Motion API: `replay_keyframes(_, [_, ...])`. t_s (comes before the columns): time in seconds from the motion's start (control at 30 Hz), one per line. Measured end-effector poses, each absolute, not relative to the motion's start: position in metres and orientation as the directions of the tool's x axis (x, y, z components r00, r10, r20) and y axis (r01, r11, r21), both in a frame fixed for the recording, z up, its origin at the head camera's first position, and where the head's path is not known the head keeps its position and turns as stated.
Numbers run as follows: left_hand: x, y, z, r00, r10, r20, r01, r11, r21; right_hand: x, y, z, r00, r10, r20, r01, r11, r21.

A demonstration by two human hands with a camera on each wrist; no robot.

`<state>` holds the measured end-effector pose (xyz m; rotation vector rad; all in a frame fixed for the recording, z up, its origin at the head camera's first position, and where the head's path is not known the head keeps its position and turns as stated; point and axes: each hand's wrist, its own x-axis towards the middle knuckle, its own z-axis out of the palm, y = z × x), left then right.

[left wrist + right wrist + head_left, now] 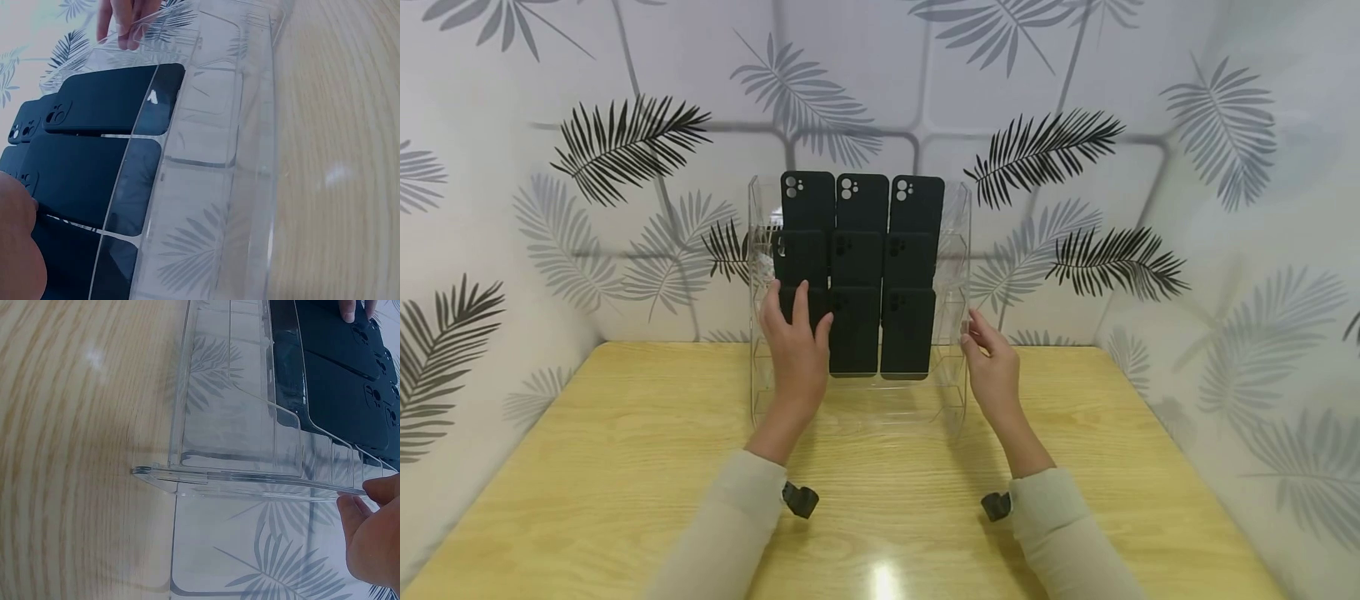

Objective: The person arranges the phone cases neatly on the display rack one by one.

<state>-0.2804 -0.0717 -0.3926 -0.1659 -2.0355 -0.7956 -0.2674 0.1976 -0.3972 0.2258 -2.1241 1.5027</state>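
Note:
Several black phone cases stand in three columns and three tiers on a clear acrylic display rack (951, 408). My left hand (796, 354) lies over the front-left phone case (69, 256), fingers spread, with fingertips near its top and the thumb by its right edge. It hides most of that case in the head view. At the rack's right side, my right hand (992, 367) pinches the edge of the clear side panel (281, 481) between thumb and fingers. The front-middle case (854, 333) and front-right case (907, 333) lean in the lowest tier, untouched.
The rack stands on a yellow wood-grain table (880, 500), near its back edge. Behind rises a pale wall (880, 67) with a leaf pattern. Small black wrist cameras are strapped over both sleeves (730, 517).

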Motion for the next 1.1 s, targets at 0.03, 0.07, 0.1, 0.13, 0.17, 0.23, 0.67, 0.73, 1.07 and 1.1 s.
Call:
replay_keyframes(0.03, [-0.281, -0.071, -0.394, -0.567, -0.181, 0.803, 0.403, 0.790, 0.462, -0.267, 0.198, -0.397, -0.849, 0.160, 0.503, -0.421, 0.370, -0.828])
replay_keyframes(0.07, [-0.281, -0.071, -0.394, -0.563, -0.178, 0.807, 0.400, 0.796, 0.454, -0.268, 0.198, -0.397, -0.850, 0.160, 0.502, -0.419, 0.373, -0.828])
replay_keyframes(0.1, [-0.281, -0.071, -0.395, -0.559, -0.177, 0.810, 0.397, 0.801, 0.448, -0.268, 0.198, -0.398, -0.851, 0.160, 0.501, -0.416, 0.376, -0.828])
replay_keyframes(0.13, [-0.281, -0.070, -0.395, -0.553, -0.176, 0.814, 0.393, 0.807, 0.441, -0.268, 0.198, -0.398, -0.851, 0.162, 0.500, -0.414, 0.380, -0.827])
replay_keyframes(0.17, [-0.282, -0.070, -0.396, -0.549, -0.175, 0.817, 0.387, 0.813, 0.435, -0.268, 0.198, -0.398, -0.852, 0.162, 0.499, -0.412, 0.381, -0.828])
replay_keyframes(0.23, [-0.283, -0.070, -0.397, -0.538, -0.174, 0.825, 0.374, 0.827, 0.419, -0.268, 0.199, -0.399, -0.852, 0.162, 0.497, -0.411, 0.381, -0.828])
replay_keyframes(0.67, [-0.284, -0.072, -0.395, -0.561, -0.128, 0.818, 0.359, 0.852, 0.380, -0.268, 0.200, -0.400, -0.844, 0.164, 0.511, -0.426, 0.375, -0.823])
replay_keyframes(0.73, [-0.282, -0.072, -0.394, -0.573, -0.129, 0.809, 0.343, 0.859, 0.380, -0.269, 0.200, -0.400, -0.847, 0.161, 0.507, -0.424, 0.372, -0.826])
replay_keyframes(1.07, [-0.279, -0.071, -0.393, -0.584, -0.159, 0.796, 0.265, 0.889, 0.373, -0.261, 0.195, -0.387, -0.872, 0.168, 0.459, -0.383, 0.347, -0.856])
replay_keyframes(1.1, [-0.279, -0.071, -0.392, -0.583, -0.162, 0.796, 0.262, 0.890, 0.373, -0.265, 0.197, -0.392, -0.868, 0.174, 0.464, -0.388, 0.344, -0.855])
